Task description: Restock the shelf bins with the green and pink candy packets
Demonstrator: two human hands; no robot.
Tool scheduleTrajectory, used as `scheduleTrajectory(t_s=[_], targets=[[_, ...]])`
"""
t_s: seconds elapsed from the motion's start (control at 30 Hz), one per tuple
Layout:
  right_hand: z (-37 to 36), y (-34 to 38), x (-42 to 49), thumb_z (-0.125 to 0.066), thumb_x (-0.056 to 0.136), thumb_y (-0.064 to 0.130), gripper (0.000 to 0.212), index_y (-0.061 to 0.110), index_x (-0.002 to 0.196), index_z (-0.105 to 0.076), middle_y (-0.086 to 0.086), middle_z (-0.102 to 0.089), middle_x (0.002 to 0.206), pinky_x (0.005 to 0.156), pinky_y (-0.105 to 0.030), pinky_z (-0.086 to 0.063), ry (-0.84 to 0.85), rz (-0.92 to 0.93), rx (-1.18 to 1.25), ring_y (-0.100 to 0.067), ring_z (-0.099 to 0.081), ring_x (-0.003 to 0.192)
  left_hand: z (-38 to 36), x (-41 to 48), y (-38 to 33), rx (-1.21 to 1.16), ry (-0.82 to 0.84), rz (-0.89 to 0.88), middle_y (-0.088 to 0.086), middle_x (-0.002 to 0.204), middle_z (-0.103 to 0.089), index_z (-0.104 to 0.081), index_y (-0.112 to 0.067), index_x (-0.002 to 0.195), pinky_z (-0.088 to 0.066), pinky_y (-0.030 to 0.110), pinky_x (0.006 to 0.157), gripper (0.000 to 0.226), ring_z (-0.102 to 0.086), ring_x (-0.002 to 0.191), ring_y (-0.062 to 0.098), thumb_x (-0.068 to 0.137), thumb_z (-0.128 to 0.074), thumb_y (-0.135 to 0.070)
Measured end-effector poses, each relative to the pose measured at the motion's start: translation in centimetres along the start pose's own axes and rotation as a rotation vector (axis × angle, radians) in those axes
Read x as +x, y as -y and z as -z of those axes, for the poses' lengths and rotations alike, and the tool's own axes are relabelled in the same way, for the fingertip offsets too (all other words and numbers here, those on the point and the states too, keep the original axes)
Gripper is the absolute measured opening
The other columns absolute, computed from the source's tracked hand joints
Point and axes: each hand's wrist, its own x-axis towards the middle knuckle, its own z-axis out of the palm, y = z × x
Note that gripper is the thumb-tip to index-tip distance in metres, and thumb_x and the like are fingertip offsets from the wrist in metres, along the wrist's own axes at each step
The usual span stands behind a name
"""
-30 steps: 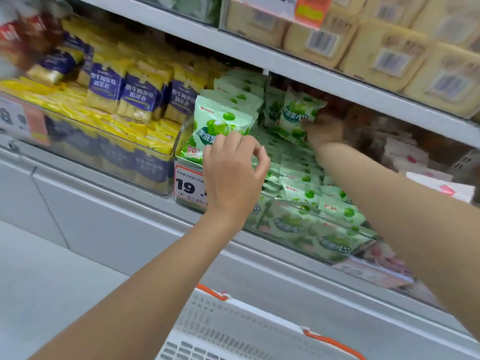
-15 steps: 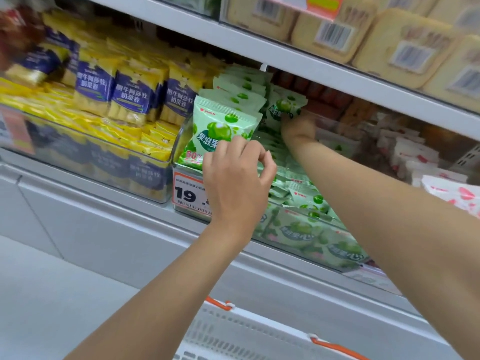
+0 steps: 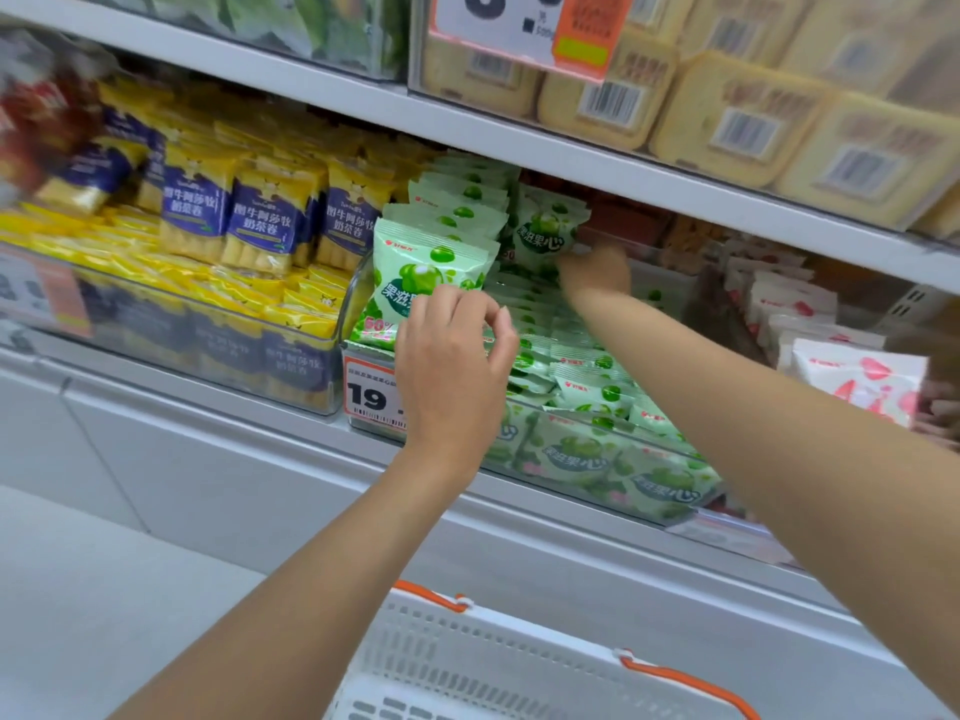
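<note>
A clear shelf bin [image 3: 644,506] holds several green candy packets, some lying flat and a row standing upright on its left side. My left hand [image 3: 452,371] is at the bin's front with its fingers curled on the lower part of the front upright green packet [image 3: 426,267]. My right hand [image 3: 595,272] reaches deep into the bin and grips another green packet [image 3: 545,231], held upright just right of the standing row. White and pink candy packets [image 3: 857,381] fill the neighbouring bin on the right.
A bin of yellow and blue snack packs [image 3: 260,220] stands to the left. A red-framed price tag [image 3: 371,392] hangs on the green bin's front. Above is a shelf board [image 3: 519,142] with yellow packs [image 3: 743,127]. A white basket with orange handles [image 3: 493,662] sits below.
My right hand has carried its green packet leftward and further back, close to the upright row. My left hand has stayed on the front packet.
</note>
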Motion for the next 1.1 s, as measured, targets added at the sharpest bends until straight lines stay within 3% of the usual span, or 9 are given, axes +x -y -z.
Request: scheduleTrajectory(t_s=[0.07,0.1,0.17,0.23,0.33,0.63,0.77,0.93,1.1], targets=[[0.6,0.3,-1.5,-0.051,0.097,0.027,0.045,0.004,0.136,-0.047,-0.010,-0.058,0.125,0.065,-0.023,-0.038,0.007,-0.047,0.117,-0.019,-0.054,0.080,0.9,-0.3,0.4,0.005,-0.010,0.031,0.002,0.093,-0.054,-0.057,-0.013,0.091,-0.039,0.036,0.075,0.007,-0.045,0.087,0.020,0.092,-0.054,-0.019],[0.8,0.8,-2.7,-0.048,0.099,0.030,0.049,0.007,0.141,-0.042,-0.007,-0.056,0.122,0.066,-0.024,-0.038,0.037,-0.088,0.217,-0.018,-0.052,0.080,1.3,-0.5,0.8,0.035,-0.016,0.066,0.003,0.103,-0.055,-0.056,-0.013,0.099,-0.039,0.037,0.083,0.009,-0.045,0.098,0.020,0.093,-0.053,-0.019],[0.8,2.2,-5.2,-0.040,0.101,0.042,0.058,0.011,0.149,-0.029,-0.004,-0.049,0.129,0.086,-0.031,-0.040,0.160,-0.195,0.433,-0.023,-0.052,0.104,2.0,-1.1,2.2,0.114,0.011,0.110,0.005,0.135,-0.049,-0.051,-0.014,0.125,-0.032,0.041,0.103,0.030,-0.041,0.127,0.020,0.095,-0.048,-0.021],[-0.6,4.0,-6.9,-0.028,0.101,0.055,0.066,0.015,0.153,-0.021,-0.003,-0.033,0.154,0.113,-0.039,-0.028,0.298,-0.242,0.626,-0.026,-0.036,0.138,2.3,-1.5,3.6,0.212,0.087,0.076,0.005,0.155,-0.033,-0.038,-0.012,0.145,-0.022,0.042,0.114,0.047,-0.027,0.144,0.021,0.100,-0.039,-0.025],[-2.9,6.7,-8.4,-0.018,0.098,0.061,0.070,0.020,0.155,-0.017,-0.004,-0.022,0.159,0.120,-0.045,-0.016,0.419,-0.286,0.766,-0.025,-0.025,0.145,2.5,-1.5,4.7,0.278,0.192,0.049,0.006,0.161,-0.022,-0.026,-0.010,0.153,-0.016,0.043,0.119,0.055,-0.018,0.149,0.020,0.102,-0.029,-0.031],[-2.1,6.3,-9.4,-0.020,0.100,0.058,0.067,0.018,0.154,-0.018,-0.005,-0.023,0.159,0.119,-0.042,-0.017,0.395,-0.247,0.724,-0.024,-0.025,0.145,3.3,-1.5,5.2,0.370,0.254,-0.025,0.008,0.163,-0.014,-0.020,-0.011,0.155,-0.015,0.043,0.120,0.057,-0.012,0.151,0.022,0.104,-0.024,-0.036],[0.6,3.2,-10.3,-0.022,0.100,0.057,0.066,0.018,0.154,-0.021,-0.001,-0.025,0.159,0.115,-0.041,-0.019,0.317,-0.106,0.460,-0.022,-0.025,0.145,4.1,-1.7,5.1,0.386,0.346,-0.195,0.006,0.163,-0.015,-0.020,-0.012,0.155,-0.010,0.046,0.122,0.057,-0.009,0.151,0.021,0.105,-0.019,-0.040],[3.4,0.0,-11.1,-0.030,0.102,0.051,0.063,0.021,0.156,-0.015,0.007,-0.016,0.161,0.115,-0.033,-0.018,0.298,0.141,0.291,-0.013,-0.018,0.147,4.0,-1.2,5.4,0.472,0.505,-0.195,0.001,0.164,-0.006,-0.012,-0.018,0.157,0.001,0.045,0.122,0.075,0.000,0.151,0.016,0.098,0.004,-0.060],[5.4,-1.9,-12.0,-0.037,0.103,0.041,0.058,0.019,0.154,-0.021,0.005,-0.022,0.160,0.118,-0.031,-0.018,0.282,0.301,0.173,-0.011,-0.020,0.146,4.8,-1.5,3.9,0.465,0.497,-0.179,0.002,0.164,-0.008,-0.014,-0.017,0.157,-0.008,0.050,0.121,0.070,-0.002,0.151,0.018,0.100,-0.009,-0.057]])
